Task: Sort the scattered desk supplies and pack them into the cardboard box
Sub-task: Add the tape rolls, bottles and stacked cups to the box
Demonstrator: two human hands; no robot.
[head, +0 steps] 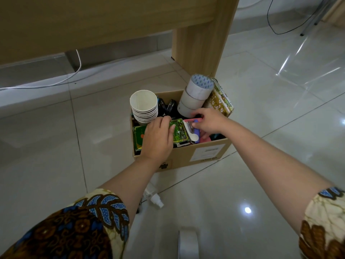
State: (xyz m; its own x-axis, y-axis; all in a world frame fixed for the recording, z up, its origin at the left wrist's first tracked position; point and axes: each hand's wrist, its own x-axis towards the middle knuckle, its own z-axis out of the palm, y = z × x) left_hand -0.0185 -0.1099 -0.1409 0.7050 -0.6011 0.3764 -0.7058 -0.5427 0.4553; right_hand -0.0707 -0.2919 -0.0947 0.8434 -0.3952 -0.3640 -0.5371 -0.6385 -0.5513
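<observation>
Cardboard box (188,156) at centre frame, on the floor beside a wooden desk leg (201,40), already nearly full: one stack of paper cups (144,107), three stacked tape rolls (195,96), one patterned notebook (221,100) upright at its far right corner. Left hand (158,139) spread flat, pressing one green packet (180,132) down inside; right hand (210,122) curled among small pink and purple items, grip not discernible. Judged late in packing, with one spray bottle (154,196) and one white roll (187,243) left outside, lower frame.
</observation>
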